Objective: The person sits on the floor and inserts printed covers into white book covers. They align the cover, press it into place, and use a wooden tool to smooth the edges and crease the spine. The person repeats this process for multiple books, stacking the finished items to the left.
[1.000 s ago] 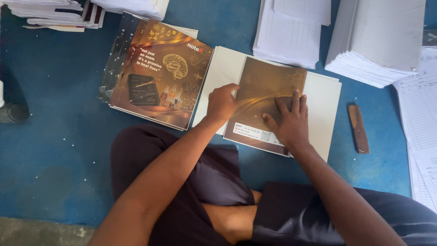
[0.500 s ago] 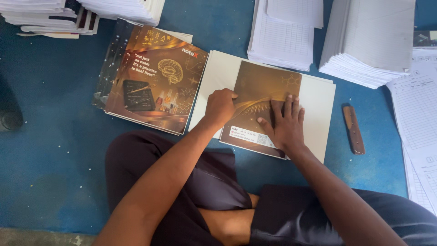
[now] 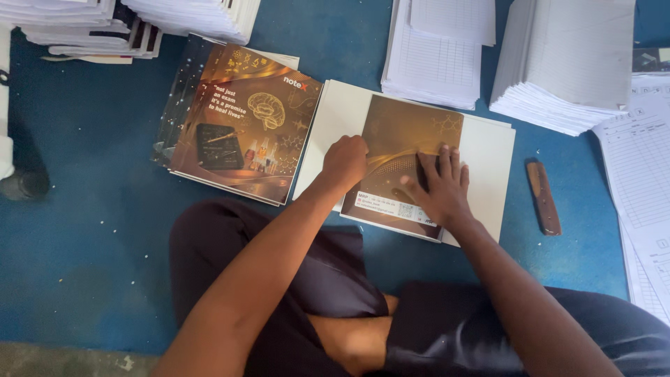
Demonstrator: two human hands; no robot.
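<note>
Pressing a brown printed cover onto white sheets on the blue floor, the left hand is clenched at its left edge, the right hand spread flat, grasping nothing.

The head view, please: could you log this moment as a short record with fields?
left hand: fist pressing on the brown cover
right hand: flat on the same cover, fingers spread
under the cover: white sheets
left of it: stack of printed covers
right of it: wooden stick on blue floor
behind: paper stacks
</note>
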